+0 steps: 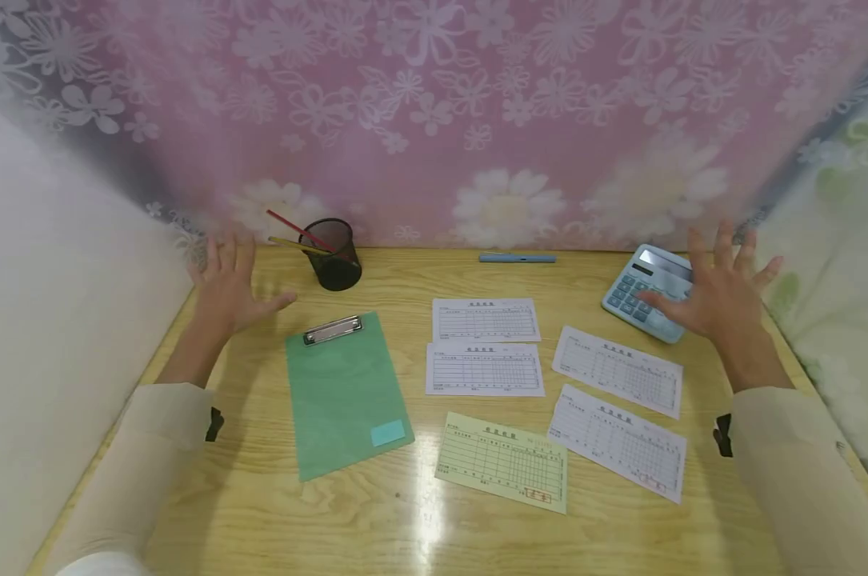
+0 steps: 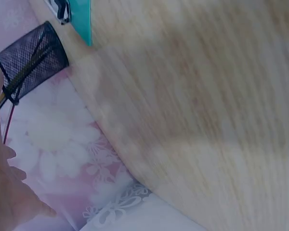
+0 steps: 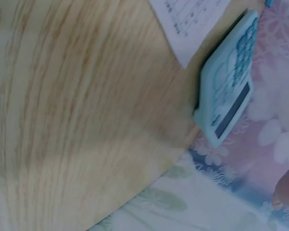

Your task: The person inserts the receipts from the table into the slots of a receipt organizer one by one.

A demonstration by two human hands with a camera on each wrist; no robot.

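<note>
My left hand (image 1: 226, 284) is raised with fingers spread, left of a black mesh pen cup (image 1: 338, 268) that holds a red pencil and a yellow one. Below it lies a green clipboard (image 1: 343, 392) with a metal clip and a small blue sticky note (image 1: 387, 433). On the other side, my right hand (image 1: 725, 292) also has its fingers spread and overlaps the edge of a light blue calculator (image 1: 650, 290) in the head view. The right wrist view shows the calculator (image 3: 229, 79) apart from the fingertips. Neither hand holds anything.
Two white printed slips (image 1: 486, 370) lie mid-table, with two more white slips (image 1: 617, 372) angled at the right. A yellow slip (image 1: 504, 464) with a red stamp is nearer. A blue pen (image 1: 517, 258) lies at the back, before a pink flowered curtain (image 1: 419, 144).
</note>
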